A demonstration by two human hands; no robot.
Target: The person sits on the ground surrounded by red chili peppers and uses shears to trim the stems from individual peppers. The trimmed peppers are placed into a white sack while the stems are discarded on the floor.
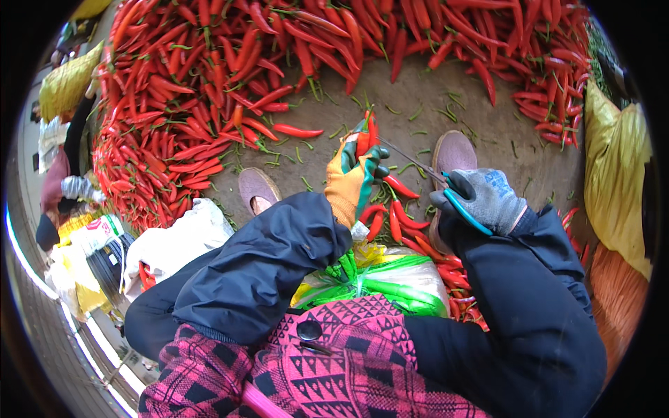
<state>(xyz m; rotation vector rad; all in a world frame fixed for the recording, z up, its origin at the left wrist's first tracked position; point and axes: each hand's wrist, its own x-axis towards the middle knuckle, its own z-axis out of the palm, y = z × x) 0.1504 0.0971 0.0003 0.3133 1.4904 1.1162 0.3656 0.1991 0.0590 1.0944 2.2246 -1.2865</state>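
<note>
My left hand (355, 175), in an orange glove with green-coated fingers, holds red chili peppers (368, 137) upright, their green stems pointing away from me. My right hand (483, 196), in a grey glove, is closed around the teal handles of a pair of scissors (454, 198). The thin blades point up and left and reach to the peppers at my left fingers. Whether the blades are apart cannot be told. Below my left hand several loose red peppers (401, 217) lie on the ground between my shoes.
A large heap of red peppers (172, 94) curves along the far and left sides. Cut green stems (447, 112) litter the brown ground. A white sack (175, 235) lies left, yellow sacks (614, 172) stand right. Another person's grey sleeve (81, 188) shows at far left.
</note>
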